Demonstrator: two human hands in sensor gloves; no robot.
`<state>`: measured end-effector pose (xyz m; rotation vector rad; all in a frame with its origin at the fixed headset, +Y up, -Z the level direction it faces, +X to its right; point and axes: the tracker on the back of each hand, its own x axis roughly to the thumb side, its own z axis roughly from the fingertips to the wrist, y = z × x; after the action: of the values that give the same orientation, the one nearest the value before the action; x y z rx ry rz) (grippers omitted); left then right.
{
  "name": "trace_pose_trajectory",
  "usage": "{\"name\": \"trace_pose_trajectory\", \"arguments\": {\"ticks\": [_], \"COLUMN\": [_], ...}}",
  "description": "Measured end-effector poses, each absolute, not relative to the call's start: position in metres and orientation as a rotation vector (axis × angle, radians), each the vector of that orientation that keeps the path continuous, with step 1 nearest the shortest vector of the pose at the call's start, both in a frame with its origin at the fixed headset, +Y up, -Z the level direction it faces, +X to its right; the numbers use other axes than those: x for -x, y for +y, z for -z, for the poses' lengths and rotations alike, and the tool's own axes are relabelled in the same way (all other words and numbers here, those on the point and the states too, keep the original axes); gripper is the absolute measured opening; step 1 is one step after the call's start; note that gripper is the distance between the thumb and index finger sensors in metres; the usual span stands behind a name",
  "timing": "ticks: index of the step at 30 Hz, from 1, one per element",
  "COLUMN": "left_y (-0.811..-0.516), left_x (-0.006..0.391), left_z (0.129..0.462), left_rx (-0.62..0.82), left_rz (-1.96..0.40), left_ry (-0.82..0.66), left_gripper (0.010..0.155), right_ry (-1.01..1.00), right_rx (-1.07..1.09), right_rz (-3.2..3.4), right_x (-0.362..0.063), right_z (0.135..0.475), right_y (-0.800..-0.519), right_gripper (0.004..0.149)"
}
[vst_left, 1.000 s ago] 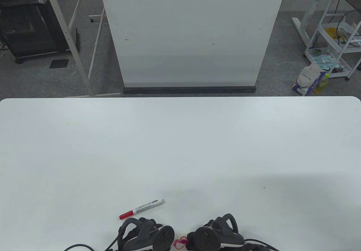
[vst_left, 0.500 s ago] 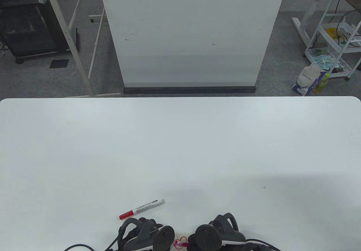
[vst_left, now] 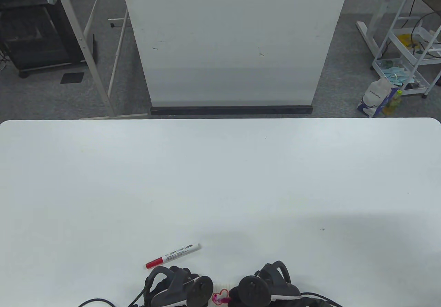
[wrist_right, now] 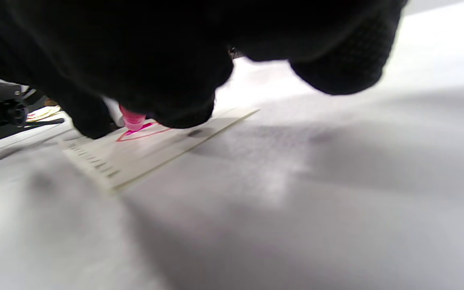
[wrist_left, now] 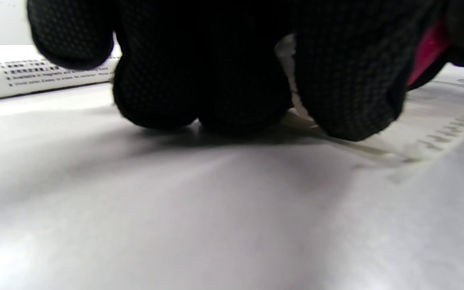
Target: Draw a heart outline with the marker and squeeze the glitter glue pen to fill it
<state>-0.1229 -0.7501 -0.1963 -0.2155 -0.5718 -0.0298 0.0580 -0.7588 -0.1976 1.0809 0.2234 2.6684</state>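
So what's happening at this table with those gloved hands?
A person is filling in a red heart outline on a small card. The right hand holds a pink glitter glue pen, its tip down on the heart. The left hand rests its fingers on the card's edge. The red-capped marker lies on the table.

marker [vst_left: 173, 255] lies on table [vst_left: 220, 183] just beyond left hand [vst_left: 179, 286]. card [wrist_right: 151, 155] with heart outline [vst_left: 221, 295] sits between left hand and right hand [vst_left: 263, 286].

Both hands [vst_left: 179, 288] [vst_left: 265, 286] low, fingers [wrist_left: 349, 80] curled.
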Motion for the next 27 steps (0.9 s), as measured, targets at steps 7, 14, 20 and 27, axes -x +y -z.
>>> {"name": "trace_pose_trajectory", "arguments": {"ticks": [7,14,20,27], "left_y": [-0.75,-0.7501,-0.7502,-0.7502], "left_x": [0.1227,0.1229,0.1229,0.1229], "left_z": [0.1964,0.1964,0.1965,0.1965], "left_rx": [0.217,0.215,0.216,0.215], "left_rz": [0.029,0.029,0.028,0.029], "left_ry": [-0.571,-0.57,-0.571,-0.57], "left_gripper": [0.047,0.047,0.047,0.047], "right_ry": [0.316,0.186,0.219,0.303], "right_rx": [-1.111,-1.057,-1.054,-1.106], "right_rz": [-2.621,-2.642,-2.666,-2.629], "right_x": [-0.0567,-0.0577,-0.0573,-0.0563], "right_z": [0.1956,0.1969,0.1978,0.1956], "right_y": [-0.7583,-0.7576,-0.7573,-0.7564], "right_gripper": [0.049,0.049,0.049,0.048]}}
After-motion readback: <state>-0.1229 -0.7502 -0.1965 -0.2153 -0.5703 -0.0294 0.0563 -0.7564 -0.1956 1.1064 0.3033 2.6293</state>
